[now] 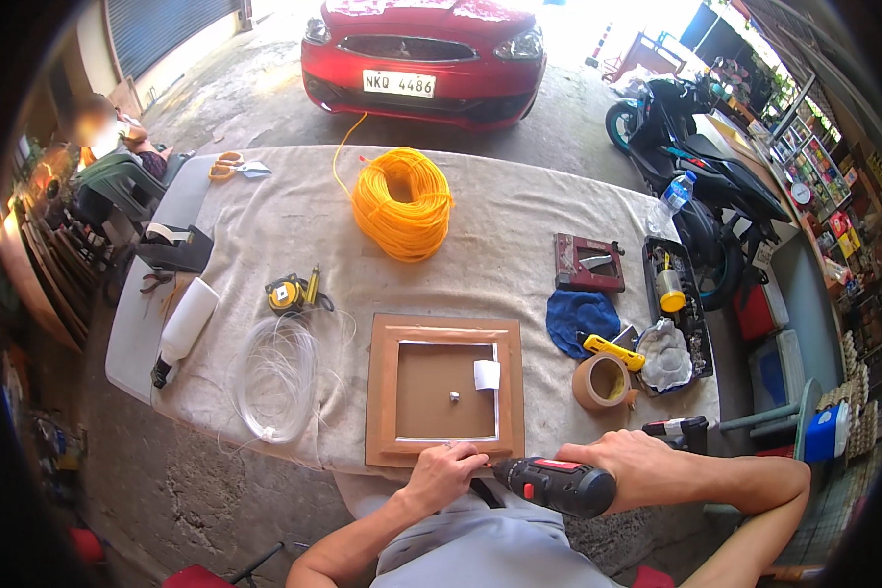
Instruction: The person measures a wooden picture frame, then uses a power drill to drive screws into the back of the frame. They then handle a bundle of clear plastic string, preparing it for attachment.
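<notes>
Brown frame (384,392) lying at the table's (130,343) near edge, mid-length; left hand (443,472) at the frame's near rim, fingers bunched, grip unclear; black drill (563,487), long axis crosswise, nose leftward toward those fingertips; right hand (622,456), nearer the near right corner, wrapped round the drill.

Bare left hand (445,472), 6 o'clock: anything between fingertips too small to tell. Black-and-red plastic power drill (559,486), 5 o'clock: handle out of sight beneath body; bare right hand (619,457) behind it, curled fingers mostly hidden. Tiny silvery lump (455,397) inside brown square frame (386,392), 6 o'clock: kind unclear. Glossy red car (423,73), 12 o'clock: top cut off by upper edge. Seated person (129,137), 10 o'clock: head blurred. Black rectangular plastic tray (698,294), 3 o'clock: small contents indistinct.
</notes>
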The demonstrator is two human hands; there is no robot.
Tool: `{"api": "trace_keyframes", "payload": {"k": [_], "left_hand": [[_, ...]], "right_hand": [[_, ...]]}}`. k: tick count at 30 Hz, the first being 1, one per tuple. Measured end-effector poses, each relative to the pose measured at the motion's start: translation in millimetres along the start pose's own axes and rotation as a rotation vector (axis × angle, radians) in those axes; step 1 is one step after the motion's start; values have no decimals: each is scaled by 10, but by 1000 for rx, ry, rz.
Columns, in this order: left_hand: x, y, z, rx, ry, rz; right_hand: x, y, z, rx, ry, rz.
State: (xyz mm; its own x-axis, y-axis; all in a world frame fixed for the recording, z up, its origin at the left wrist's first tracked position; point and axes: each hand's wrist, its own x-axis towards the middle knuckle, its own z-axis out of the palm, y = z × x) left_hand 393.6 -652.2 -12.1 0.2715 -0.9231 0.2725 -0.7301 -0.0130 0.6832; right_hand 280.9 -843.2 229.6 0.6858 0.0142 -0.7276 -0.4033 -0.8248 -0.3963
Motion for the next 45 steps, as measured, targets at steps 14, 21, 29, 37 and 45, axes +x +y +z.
{"api": "trace_keyframes", "payload": {"k": [14,21,29,37,45], "left_hand": [[291,-281,-229,159,-183,322],[255,-383,-157,41,-173,356],[257,-397,-159,-25,-186,327],[256,-394,-166,-89,-205,304],[250,-433,-144,-129,-190,289]], "right_hand": [[19,5,29,3,4,-24],[16,11,29,5,-9,-4],[15,-43,-21,-3,-25,15],[28,-51,4,-52,-31,-13],[52,-46,-2,-37,-33,-12]]}}
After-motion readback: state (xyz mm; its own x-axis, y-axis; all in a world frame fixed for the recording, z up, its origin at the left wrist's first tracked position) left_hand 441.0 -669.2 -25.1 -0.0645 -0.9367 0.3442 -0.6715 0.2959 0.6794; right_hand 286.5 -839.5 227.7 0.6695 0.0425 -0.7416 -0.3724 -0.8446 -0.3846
